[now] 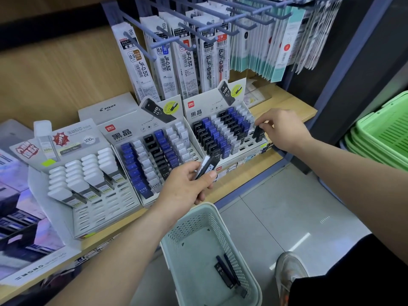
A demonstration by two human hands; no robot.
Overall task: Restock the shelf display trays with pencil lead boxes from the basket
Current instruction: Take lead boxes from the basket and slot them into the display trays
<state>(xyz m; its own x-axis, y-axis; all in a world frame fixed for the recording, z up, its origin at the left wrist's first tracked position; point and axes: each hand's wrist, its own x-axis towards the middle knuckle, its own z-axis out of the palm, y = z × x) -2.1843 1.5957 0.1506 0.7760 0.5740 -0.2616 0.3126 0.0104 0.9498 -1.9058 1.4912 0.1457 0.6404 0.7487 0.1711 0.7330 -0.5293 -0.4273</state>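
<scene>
Left hand [187,184] grips lead boxes [207,165]; right hand [280,127] pinches black box [257,133].

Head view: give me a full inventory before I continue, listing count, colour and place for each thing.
Shelf: one, wood, under the trays.
Right tray: one, grey card, shelf's right end; black, blue and white lead boxes.
Middle tray: one, grey card, centre; same colours.
Left tray: one, grey card, left; white boxes, front slots empty.
Refill packs: many, mostly white, on hooks above.
Basket: one, pale teal, below the shelf edge.
Basket boxes: about three, dark, on its bottom.
Green baskets: a stack, far right.
Shoe: one, grey, on the floor.
Left hand: grips held boxes, at least two, black and white.
Right hand: pinches black box at the right tray.
</scene>
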